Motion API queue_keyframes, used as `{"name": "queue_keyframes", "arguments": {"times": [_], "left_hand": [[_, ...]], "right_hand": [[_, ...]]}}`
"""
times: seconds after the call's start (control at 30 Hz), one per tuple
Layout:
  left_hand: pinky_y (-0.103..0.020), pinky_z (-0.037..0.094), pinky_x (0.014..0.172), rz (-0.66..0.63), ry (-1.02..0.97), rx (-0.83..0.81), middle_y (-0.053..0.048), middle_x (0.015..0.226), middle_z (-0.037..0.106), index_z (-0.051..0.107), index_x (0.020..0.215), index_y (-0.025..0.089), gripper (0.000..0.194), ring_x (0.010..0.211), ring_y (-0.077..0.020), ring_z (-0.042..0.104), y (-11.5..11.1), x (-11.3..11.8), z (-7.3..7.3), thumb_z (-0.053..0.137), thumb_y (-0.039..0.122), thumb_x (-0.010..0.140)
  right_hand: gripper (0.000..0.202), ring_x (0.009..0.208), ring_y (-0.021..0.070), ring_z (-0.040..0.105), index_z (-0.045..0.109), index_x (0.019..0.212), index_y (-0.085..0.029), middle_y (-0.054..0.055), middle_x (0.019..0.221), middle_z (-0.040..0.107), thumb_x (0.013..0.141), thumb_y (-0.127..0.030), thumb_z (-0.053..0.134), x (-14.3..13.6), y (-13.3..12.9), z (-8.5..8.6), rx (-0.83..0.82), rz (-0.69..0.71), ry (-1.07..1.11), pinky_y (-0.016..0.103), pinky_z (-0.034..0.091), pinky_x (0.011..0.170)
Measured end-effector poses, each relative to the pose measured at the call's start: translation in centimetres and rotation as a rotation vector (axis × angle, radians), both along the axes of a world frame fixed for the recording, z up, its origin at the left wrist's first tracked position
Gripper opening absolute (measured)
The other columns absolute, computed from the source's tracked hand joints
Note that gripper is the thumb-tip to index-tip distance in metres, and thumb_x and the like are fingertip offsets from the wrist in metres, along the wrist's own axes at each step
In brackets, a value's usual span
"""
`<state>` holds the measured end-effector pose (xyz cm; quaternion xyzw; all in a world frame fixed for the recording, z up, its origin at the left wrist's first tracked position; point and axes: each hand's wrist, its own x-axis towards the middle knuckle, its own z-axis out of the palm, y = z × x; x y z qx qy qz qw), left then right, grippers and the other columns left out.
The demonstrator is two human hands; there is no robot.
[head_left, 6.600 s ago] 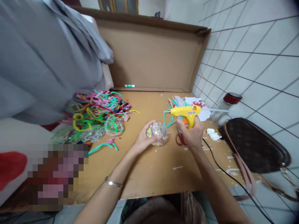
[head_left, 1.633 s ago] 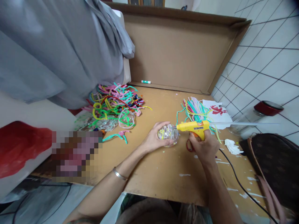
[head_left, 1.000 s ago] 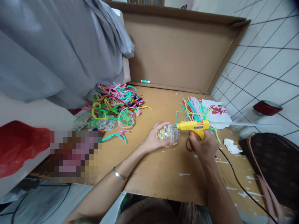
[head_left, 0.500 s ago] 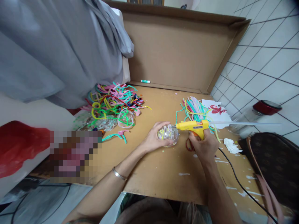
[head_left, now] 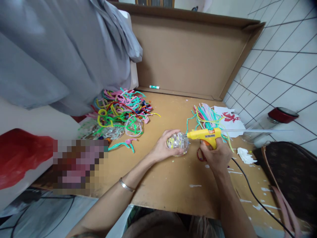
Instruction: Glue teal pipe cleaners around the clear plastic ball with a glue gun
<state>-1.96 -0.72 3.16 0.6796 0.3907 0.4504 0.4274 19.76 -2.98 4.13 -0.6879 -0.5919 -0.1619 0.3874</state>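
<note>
A clear rounded plastic piece (head_left: 178, 144) with yellow and white bits on it is held in my left hand (head_left: 163, 147), fingers wrapped round its left side. My right hand (head_left: 219, 155) grips a yellow glue gun (head_left: 204, 133) by its handle. The gun's metal nozzle points left and meets the upper right of the clear piece. A long translucent glue stick (head_left: 257, 131) sticks out of the gun's back. Red-handled scissors (head_left: 201, 154) lie beneath the gun, partly hidden by my right hand.
Colourful pipe cleaners (head_left: 121, 107) are heaped at the left, more (head_left: 206, 115) behind the gun. Around the right side are a white paper (head_left: 231, 122), crumpled tissue (head_left: 245, 156), a red-lidded jar (head_left: 282, 115), a brown bag (head_left: 289, 175) and a black cord (head_left: 250, 188). Cardboard (head_left: 190, 56) stands behind.
The glue stick's far end has shifted slightly left, toward the gun. Both hands keep almost the same position.
</note>
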Motion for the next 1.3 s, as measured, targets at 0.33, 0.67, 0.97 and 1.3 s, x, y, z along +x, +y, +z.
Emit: {"name": "queue_keyframes", "arguments": {"times": [0.33, 0.67, 0.97, 1.3], "left_hand": [[-0.043, 0.039, 0.105, 0.031, -0.004, -0.022, -0.009, 0.125, 0.054, 0.056, 0.125, 0.021, 0.074, 0.118, -0.0276, 0.053, 0.1, 0.0, 0.0, 0.081, 0.036, 0.058], [-0.045, 0.038, 0.107, 0.067, -0.014, -0.067, -0.010, 0.125, 0.055, 0.054, 0.125, 0.021, 0.072, 0.119, -0.0278, 0.053, 0.3, 0.0, -0.6, 0.079, 0.038, 0.060], [-0.044, 0.042, 0.105, 0.006, -0.031, -0.194, -0.010, 0.126, 0.060, 0.051, 0.127, 0.018, 0.077, 0.118, -0.0289, 0.056, -0.3, 0.2, 0.0, 0.078, 0.042, 0.059], [-0.042, 0.044, 0.103, -0.053, -0.070, -0.274, -0.011, 0.125, 0.061, 0.049, 0.130, 0.016, 0.080, 0.115, -0.0292, 0.058, -0.8, 0.5, 0.1, 0.077, 0.044, 0.060]], "right_hand": [[0.033, 0.054, 0.0178, 0.043, 0.044, 0.069, -0.024, -0.002, 0.052, 0.044, 0.072, -0.056, 0.052, -0.5, 0.1, 0.5, -0.052, 0.011, 0.115, 0.029, 0.031, 0.056], [0.039, 0.061, 0.0197, 0.047, 0.048, 0.076, -0.023, 0.003, 0.068, 0.054, 0.077, -0.062, 0.048, 2.8, -7.3, -4.2, -0.200, -0.247, 0.148, 0.029, 0.030, 0.054], [0.030, 0.078, 0.0233, 0.053, 0.056, 0.087, -0.017, 0.009, 0.082, 0.058, 0.085, -0.045, 0.048, 5.0, -10.3, -6.7, -0.262, -0.193, -0.105, 0.034, 0.040, 0.070], [0.035, 0.080, 0.0201, 0.057, 0.065, 0.087, -0.017, 0.008, 0.084, 0.063, 0.093, -0.036, 0.037, 6.1, -8.2, -1.1, -0.174, -0.019, -0.036, 0.030, 0.041, 0.074]]}}
